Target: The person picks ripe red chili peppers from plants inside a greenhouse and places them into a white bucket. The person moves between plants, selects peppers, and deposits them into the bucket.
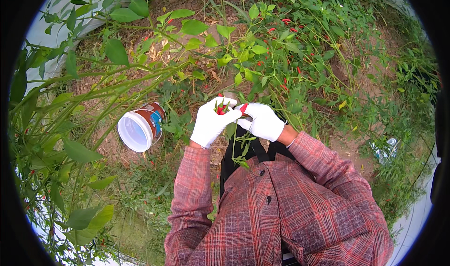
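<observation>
Both my hands wear white gloves and meet in front of my body. My left hand is curled around several red chili peppers with green stems, which show between thumb and fingers. Touching its thumb side, my right hand pinches a single red chili pepper at the fingertips. A leafy green sprig hangs just below the hands, and its upper end is hidden, so I cannot tell whether a hand holds it. Chili plants bearing red fruit stand beyond my hands.
A white plastic bucket with a brown and blue label leans on the ground to the left, its mouth towards me. Long leafy stems arch in from the left. A clear plastic bottle lies in the greenery at right. Pale sheeting borders the plot.
</observation>
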### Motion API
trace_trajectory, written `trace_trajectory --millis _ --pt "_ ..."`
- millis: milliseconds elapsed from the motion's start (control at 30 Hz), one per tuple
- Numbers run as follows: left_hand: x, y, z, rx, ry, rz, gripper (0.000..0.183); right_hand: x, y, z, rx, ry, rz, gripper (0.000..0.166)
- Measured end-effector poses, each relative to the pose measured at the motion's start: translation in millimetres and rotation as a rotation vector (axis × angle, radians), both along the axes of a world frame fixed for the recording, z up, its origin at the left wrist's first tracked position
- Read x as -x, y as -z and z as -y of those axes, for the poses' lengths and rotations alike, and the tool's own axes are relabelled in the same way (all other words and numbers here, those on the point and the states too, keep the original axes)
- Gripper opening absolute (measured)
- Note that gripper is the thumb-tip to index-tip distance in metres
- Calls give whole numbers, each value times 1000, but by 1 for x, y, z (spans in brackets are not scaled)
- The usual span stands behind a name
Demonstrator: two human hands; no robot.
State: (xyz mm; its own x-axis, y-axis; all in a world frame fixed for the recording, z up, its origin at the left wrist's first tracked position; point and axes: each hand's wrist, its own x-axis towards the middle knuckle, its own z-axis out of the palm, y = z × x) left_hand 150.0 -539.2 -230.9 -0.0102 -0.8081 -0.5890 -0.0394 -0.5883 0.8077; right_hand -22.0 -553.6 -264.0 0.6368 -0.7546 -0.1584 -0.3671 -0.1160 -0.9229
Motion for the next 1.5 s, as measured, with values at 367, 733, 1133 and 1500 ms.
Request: trace_trajectory --millis 367,733,1133,1500 --pt "-7 -2 -10 -187 -125 -131 19 -4 1 -5 7 28 -141 21" --pt "-5 10 -26 -165 -304 -415 23 -3 -4 -4 -31 182 -79 23" --pt "4 21 -32 -129 -454 -597 17 4 9 -12 -80 100 26 21" --pt "14 24 -43 -102 -553 -983 19 -1 2 16 -69 450 -77 11"
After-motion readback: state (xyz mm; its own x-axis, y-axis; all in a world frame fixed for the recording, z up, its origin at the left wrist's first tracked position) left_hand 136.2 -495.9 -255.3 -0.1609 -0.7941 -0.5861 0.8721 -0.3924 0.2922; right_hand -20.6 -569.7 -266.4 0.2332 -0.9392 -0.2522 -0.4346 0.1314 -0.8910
